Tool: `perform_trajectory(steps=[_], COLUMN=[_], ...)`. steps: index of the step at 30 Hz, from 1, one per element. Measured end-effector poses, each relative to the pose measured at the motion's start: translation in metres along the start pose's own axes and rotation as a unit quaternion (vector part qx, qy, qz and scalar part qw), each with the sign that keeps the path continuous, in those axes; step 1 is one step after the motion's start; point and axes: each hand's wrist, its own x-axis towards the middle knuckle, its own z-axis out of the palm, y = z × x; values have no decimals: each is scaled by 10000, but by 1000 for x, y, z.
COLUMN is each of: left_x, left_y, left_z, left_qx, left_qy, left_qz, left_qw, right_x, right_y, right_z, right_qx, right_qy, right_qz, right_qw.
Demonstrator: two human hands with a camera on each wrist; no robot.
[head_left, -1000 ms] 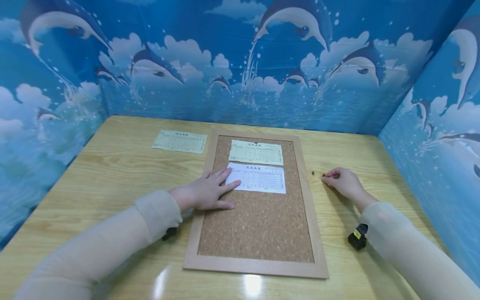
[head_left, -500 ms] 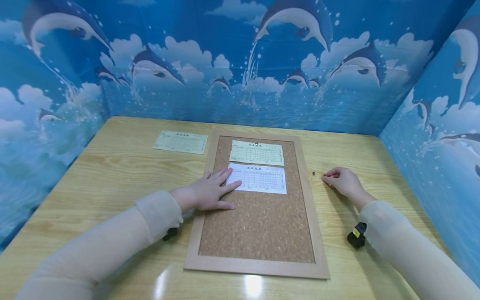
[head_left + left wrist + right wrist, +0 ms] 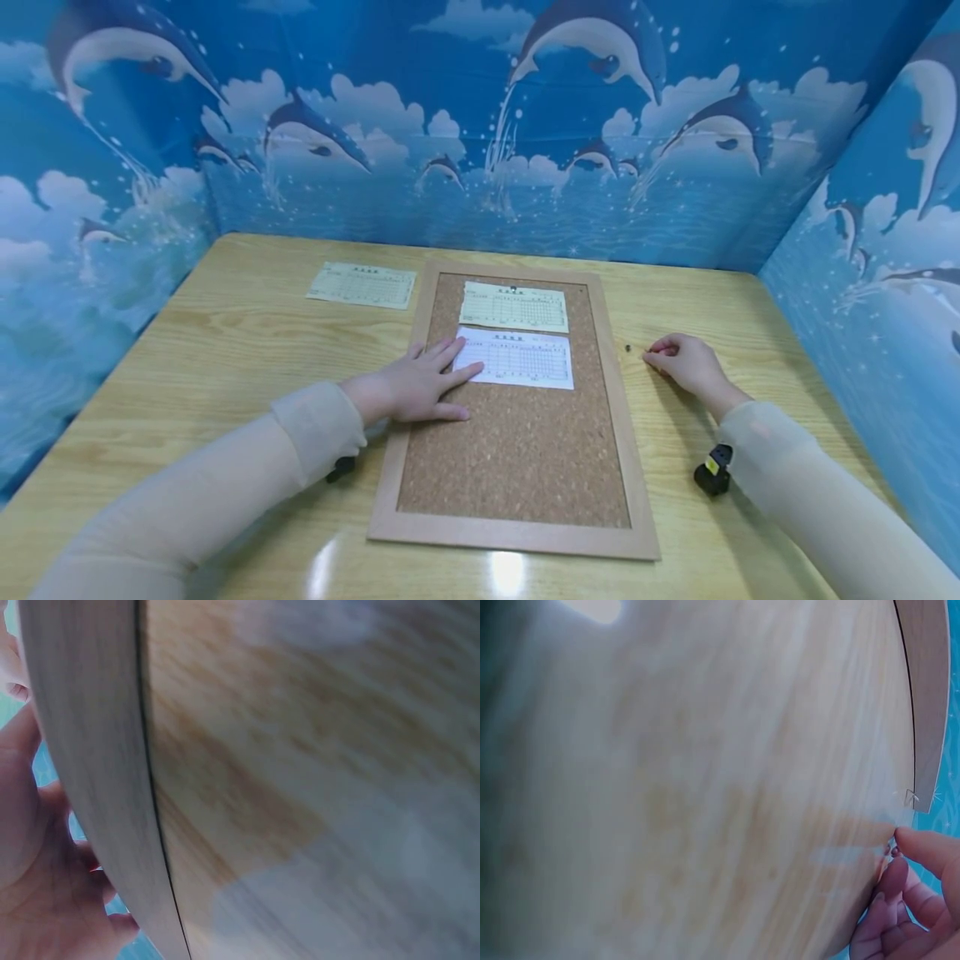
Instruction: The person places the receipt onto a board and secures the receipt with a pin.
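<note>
On the cork board (image 3: 517, 450) my left hand (image 3: 420, 385) lies spread, palm down. Two of its fingertips rest on the left edge of a white printed form (image 3: 525, 360). A pale green form (image 3: 517, 307) sits directly above it on the cork, with a pushpin (image 3: 513, 288) at its top edge. To the right of the board, low over the table, my right hand (image 3: 686, 367) pinches a small pushpin (image 3: 894, 851) between thumb and forefinger. Another small dark pushpin (image 3: 628, 347) lies on the wood between those fingertips and the board's frame.
A second pale green form (image 3: 362, 284) lies on the wooden table (image 3: 247, 358), left of the board. Another pin (image 3: 581, 290) is stuck near the cork's top right corner. A dolphin-print curtain (image 3: 480, 125) encloses the table at the back and sides.
Both hands stay where they were, and the papers have not moved. The dark end of the pin at my right fingertips shows less than before.
</note>
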Motion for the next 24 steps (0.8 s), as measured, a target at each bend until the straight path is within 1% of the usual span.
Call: perform_trajectory(steps=[24], left_x=[1], left_y=[0], left_z=[0], left_qx=[81], left_qy=[-31], left_qz=[-25], left_qw=[10000], right_x=[1], right_y=[2], right_z=[1], right_qx=[-39], right_qy=[57], right_qz=[-120], right_qw=[9999])
